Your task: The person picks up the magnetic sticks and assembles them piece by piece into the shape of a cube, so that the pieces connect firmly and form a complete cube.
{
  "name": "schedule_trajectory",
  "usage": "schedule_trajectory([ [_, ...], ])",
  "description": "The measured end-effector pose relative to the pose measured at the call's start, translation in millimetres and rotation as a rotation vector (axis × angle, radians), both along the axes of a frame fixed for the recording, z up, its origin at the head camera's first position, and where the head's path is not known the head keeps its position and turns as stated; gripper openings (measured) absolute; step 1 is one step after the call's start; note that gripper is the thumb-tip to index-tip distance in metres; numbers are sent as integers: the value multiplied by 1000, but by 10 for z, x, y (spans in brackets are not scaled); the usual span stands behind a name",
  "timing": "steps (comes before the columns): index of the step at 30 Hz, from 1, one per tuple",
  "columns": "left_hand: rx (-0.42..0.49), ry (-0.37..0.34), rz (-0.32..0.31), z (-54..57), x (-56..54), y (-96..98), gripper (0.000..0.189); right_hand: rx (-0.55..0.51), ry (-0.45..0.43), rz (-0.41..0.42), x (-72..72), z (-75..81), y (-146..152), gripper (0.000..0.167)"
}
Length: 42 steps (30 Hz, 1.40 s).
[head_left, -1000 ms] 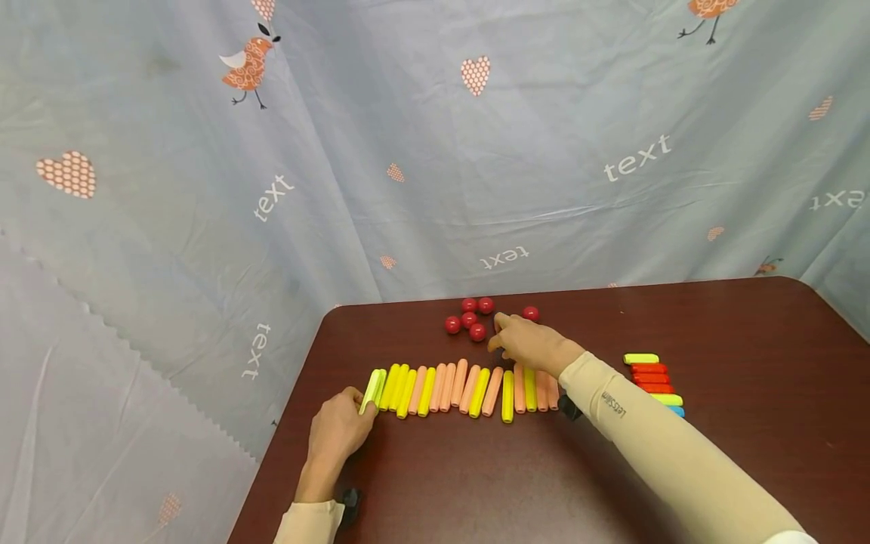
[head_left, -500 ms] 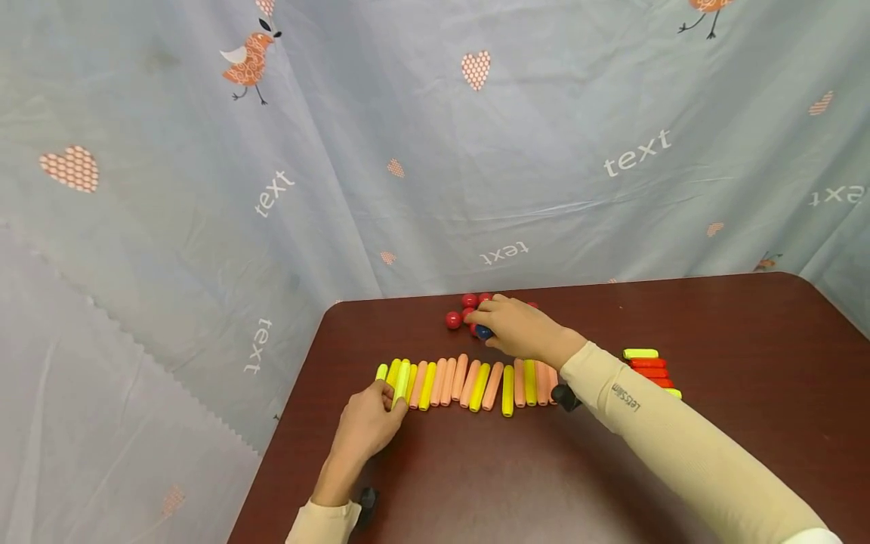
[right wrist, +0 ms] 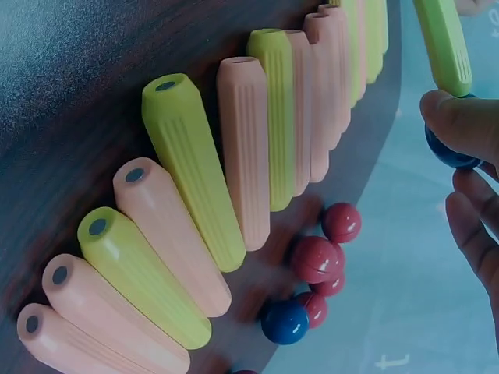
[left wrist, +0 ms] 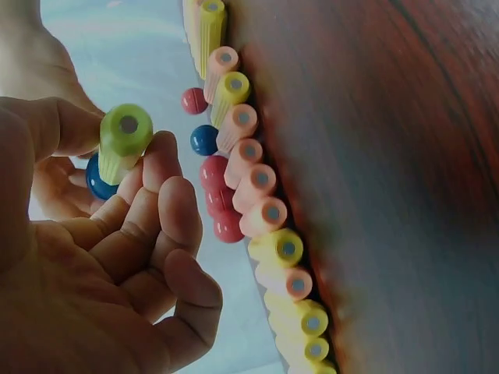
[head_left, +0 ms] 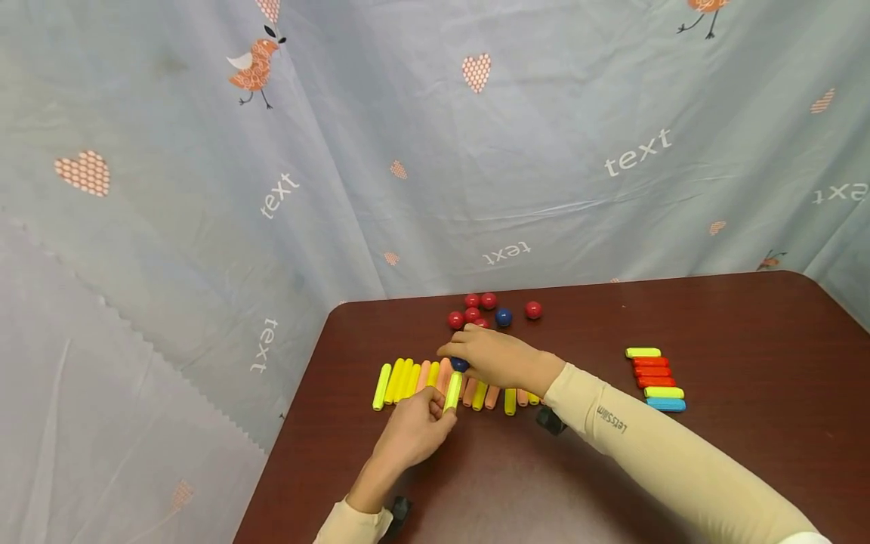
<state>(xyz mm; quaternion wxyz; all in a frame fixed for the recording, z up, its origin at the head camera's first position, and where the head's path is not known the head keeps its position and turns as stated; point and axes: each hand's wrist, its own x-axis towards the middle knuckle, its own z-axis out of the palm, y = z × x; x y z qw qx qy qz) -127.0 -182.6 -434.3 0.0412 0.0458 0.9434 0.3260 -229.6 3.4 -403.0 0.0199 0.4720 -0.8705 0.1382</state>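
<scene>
Pale blue printed curtain [head_left: 408, 113] behind, dark red-brown bench [head_left: 544, 476] below; left hand [head_left: 416, 425] pinches a lime stick [head_left: 452, 393], lifted above the front of the row; right hand [head_left: 503, 357] grips a blue ball [head_left: 459, 364] between thumb and fingers, right at the stick's far end; just changed: left hand has carried the stick rightwards from the row's left end, and right hand has brought the ball down from the cluster; so stick and ball now meet end-on, looks like contact in the right wrist view, but can't tell whether they're joined; judging by that, the pairing step is under way, with both parts in hand; row behind mixes yellow sticks [head_left: 404, 381] and peach sticks [right wrist: 245, 148], a second lime stick [head_left: 382, 387] at its left end; red balls [head_left: 472, 315] sit beyond the row, with another blue ball [head_left: 504, 316] just beside them and one lone red ball [head_left: 533, 310] further right; off to the right, red sticks [head_left: 652, 372] lie near a blue stick [head_left: 667, 405].
</scene>
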Motion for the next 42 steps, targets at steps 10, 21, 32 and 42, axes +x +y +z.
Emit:
schedule_trajectory([
  [10, 52, -21, -37, -44, -10, 119, 36, 92, 40, 49, 213, -77, 27, 50],
  [21, 89, -27, -51, -105, 25, 197, 43, 74, -80, 45, 372, -225, 84, 56],
  [32, 14, -71, -101, -255, 120, 278, 34, 96, -57, 67, 514, -474, 194, 67],
  [42, -30, -84, -133, -244, 119, 303, 42, 101, -7, 80, 559, -530, 217, 67],
])
